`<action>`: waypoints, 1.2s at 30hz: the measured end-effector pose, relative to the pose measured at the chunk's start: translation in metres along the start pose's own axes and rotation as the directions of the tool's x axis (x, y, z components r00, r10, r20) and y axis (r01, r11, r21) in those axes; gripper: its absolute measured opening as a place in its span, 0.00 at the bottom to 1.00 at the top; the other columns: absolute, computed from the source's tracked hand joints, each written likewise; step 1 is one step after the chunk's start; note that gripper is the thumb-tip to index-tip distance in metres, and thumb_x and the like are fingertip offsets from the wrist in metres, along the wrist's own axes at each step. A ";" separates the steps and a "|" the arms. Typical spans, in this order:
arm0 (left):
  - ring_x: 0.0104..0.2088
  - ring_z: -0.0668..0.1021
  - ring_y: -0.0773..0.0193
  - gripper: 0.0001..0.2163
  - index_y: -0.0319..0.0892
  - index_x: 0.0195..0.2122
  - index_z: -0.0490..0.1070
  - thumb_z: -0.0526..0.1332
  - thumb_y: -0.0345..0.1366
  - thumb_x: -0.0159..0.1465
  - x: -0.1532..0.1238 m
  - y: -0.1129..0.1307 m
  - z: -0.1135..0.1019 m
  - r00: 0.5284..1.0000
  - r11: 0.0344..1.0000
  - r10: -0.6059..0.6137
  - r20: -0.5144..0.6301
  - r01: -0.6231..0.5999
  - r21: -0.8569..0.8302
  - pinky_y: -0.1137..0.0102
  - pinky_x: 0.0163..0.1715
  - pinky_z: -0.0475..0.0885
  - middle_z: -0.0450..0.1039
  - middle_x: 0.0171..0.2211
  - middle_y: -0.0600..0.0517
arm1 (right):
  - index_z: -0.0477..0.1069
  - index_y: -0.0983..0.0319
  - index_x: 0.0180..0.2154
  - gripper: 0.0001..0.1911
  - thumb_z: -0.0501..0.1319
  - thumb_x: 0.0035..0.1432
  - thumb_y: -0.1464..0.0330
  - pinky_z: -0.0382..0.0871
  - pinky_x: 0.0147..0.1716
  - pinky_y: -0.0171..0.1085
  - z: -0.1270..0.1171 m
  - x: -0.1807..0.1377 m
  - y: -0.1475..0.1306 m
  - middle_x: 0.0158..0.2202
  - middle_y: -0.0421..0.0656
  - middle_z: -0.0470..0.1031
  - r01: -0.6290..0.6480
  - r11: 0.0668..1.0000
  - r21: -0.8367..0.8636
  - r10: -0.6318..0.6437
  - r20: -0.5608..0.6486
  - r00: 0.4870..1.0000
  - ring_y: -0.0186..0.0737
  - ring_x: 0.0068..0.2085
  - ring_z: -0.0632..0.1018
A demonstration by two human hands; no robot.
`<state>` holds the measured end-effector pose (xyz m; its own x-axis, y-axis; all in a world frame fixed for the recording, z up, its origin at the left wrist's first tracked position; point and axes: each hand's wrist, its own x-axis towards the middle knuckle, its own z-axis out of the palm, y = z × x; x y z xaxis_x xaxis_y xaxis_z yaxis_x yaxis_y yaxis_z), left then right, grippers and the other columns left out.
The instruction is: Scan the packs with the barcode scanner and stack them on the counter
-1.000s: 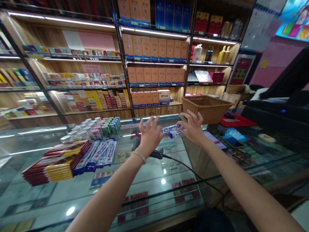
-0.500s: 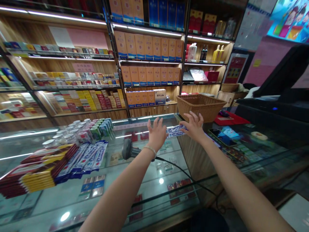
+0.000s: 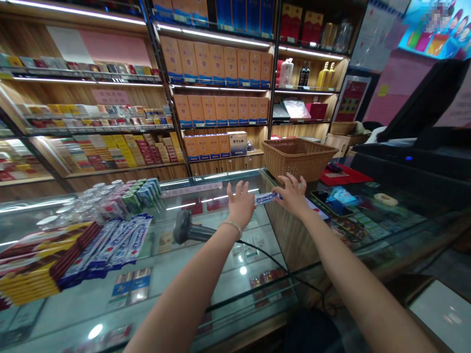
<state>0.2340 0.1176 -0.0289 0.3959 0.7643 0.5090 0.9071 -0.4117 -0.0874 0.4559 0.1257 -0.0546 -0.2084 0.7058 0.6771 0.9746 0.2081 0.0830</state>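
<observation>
Between my two hands, just above the glass counter (image 3: 172, 289), is a narrow blue-and-white candy pack (image 3: 267, 197). My left hand (image 3: 241, 203) pinches its left end between thumb and fingers, the other fingers raised. At the other end my right hand (image 3: 293, 194) grips it with thumb and fingertips. Whether more than one pack is stacked there I cannot tell. A black barcode scanner (image 3: 191, 228) lies left of my left forearm, its cable running under the wrist. Farther left, similar blue-and-white packs (image 3: 114, 245) lie in a row beside red-and-yellow snack packs (image 3: 47, 260).
A wicker basket (image 3: 300, 159) stands behind my right hand. To the right are a phone (image 3: 333, 203), a red mat (image 3: 346, 175) and a dark monitor (image 3: 423, 103). Small jars and boxes (image 3: 110, 198) stand at the left back, before stocked shelves.
The packs between my hands, fanned apart before, now appear as one narrow band. My hands have come slightly closer together, and the camera view has shifted a little to the right.
</observation>
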 end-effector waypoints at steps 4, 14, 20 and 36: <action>0.71 0.60 0.41 0.11 0.50 0.42 0.82 0.70 0.33 0.58 0.000 -0.002 0.001 1.000 1.000 0.012 0.002 -0.012 -0.018 0.33 0.69 0.40 0.66 0.68 0.45 | 0.80 0.51 0.42 0.11 0.71 0.56 0.64 0.42 0.66 0.69 0.002 -0.002 -0.001 0.66 0.47 0.66 -0.009 1.000 -0.002 0.009 -0.009 1.000 0.57 0.70 0.58; 0.71 0.59 0.42 0.09 0.50 0.41 0.83 0.67 0.34 0.61 0.000 -0.001 0.005 0.999 0.998 0.035 0.029 -0.037 0.045 0.33 0.69 0.45 0.66 0.69 0.46 | 0.79 0.52 0.44 0.11 0.67 0.58 0.63 0.42 0.66 0.70 0.008 -0.006 -0.007 0.67 0.48 0.65 -0.045 0.999 -0.005 0.045 0.072 0.996 0.58 0.70 0.57; 0.71 0.59 0.42 0.09 0.49 0.40 0.84 0.65 0.33 0.62 -0.001 -0.001 0.008 1.000 0.999 0.029 0.012 -0.029 0.026 0.34 0.69 0.44 0.65 0.69 0.46 | 0.79 0.53 0.43 0.11 0.66 0.57 0.65 0.41 0.66 0.71 0.013 -0.007 -0.010 0.66 0.50 0.66 -0.042 0.998 0.036 0.041 0.032 0.999 0.60 0.69 0.58; 0.72 0.57 0.38 0.11 0.50 0.43 0.84 0.65 0.35 0.62 -0.001 -0.002 0.005 0.998 0.999 0.041 0.043 -0.042 0.022 0.30 0.68 0.43 0.63 0.70 0.47 | 0.80 0.54 0.44 0.14 0.65 0.54 0.68 0.38 0.67 0.70 0.014 -0.007 -0.013 0.65 0.49 0.67 -0.064 0.998 0.026 0.063 0.033 0.997 0.59 0.69 0.57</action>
<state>0.2321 0.1203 -0.0332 0.4386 0.7676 0.4674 0.8927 -0.4322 -0.1278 0.4437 0.1274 -0.0704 -0.1490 0.7394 0.6566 0.9834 0.1803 0.0201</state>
